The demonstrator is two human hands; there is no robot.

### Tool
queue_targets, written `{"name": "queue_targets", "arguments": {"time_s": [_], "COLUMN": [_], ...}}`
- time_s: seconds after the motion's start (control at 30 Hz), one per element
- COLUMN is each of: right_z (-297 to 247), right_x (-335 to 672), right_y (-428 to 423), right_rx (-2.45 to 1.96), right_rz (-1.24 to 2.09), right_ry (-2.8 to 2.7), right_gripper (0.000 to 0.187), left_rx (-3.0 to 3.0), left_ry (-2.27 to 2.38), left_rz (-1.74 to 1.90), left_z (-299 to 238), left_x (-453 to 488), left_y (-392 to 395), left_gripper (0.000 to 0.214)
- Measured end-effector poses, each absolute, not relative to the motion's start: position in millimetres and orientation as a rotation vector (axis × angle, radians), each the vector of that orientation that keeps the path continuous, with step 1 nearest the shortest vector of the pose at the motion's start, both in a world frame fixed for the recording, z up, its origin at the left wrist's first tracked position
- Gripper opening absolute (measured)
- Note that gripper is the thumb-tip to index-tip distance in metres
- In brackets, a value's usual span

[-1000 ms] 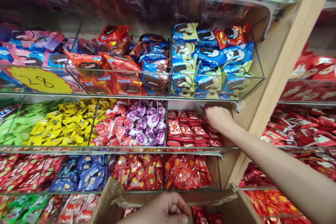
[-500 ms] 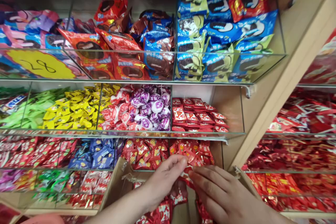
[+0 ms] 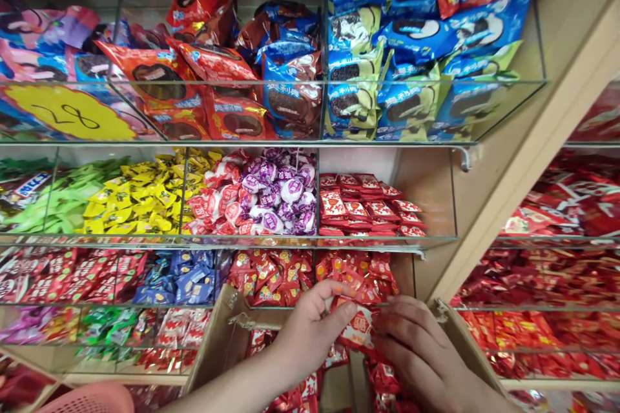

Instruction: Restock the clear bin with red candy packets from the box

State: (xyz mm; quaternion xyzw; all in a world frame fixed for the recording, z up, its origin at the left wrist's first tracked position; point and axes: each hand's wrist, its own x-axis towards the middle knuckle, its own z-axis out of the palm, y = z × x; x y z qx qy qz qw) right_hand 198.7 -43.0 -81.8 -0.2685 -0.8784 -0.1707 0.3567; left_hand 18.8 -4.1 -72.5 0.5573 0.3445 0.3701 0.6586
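Over an open cardboard box [image 3: 220,329], my left hand [image 3: 310,329] pinches a small red-and-white candy packet [image 3: 357,328] between thumb and fingers. My right hand [image 3: 419,348] is closed at the right edge of that packet, fingers together; its thumb is hidden. More red packets [image 3: 385,377] lie in the box beneath both hands, partly covered by them. On the middle shelf above, similar red-and-white packets [image 3: 356,210] are stacked in rows in the right-hand compartment.
Glass-fronted shelves [image 3: 271,244] hold wrapped sweets in divided compartments. Purple-and-white candies [image 3: 283,190] sit left of the stacked packets. Bagged cookies [image 3: 409,64] fill the top shelf. A wooden upright [image 3: 513,174] stands at right. A pink basket [image 3: 92,398] shows at lower left.
The red packet between my hands has tilted its printed face into view. My right hand has shifted slightly right, and the view has moved a little closer to the shelves.
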Motion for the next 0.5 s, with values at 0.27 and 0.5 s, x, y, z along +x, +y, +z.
{"name": "queue_targets", "arguments": {"time_s": [0.27, 0.5], "right_z": [-78, -94], "right_x": [189, 187], "right_y": [-42, -34], "right_rx": [-0.683, -0.757], "right_rz": [-0.471, -0.262], "right_ry": [-2.220, -2.086], "right_gripper": [0.028, 0.018], "left_rx": [1.216, 1.311], "left_ry": [0.677, 0.756], "left_rz": [0.863, 0.868], "left_z": [-64, -69], "left_x": [15, 10], "left_y": [-3, 3], "left_gripper": [0.025, 0.042]}}
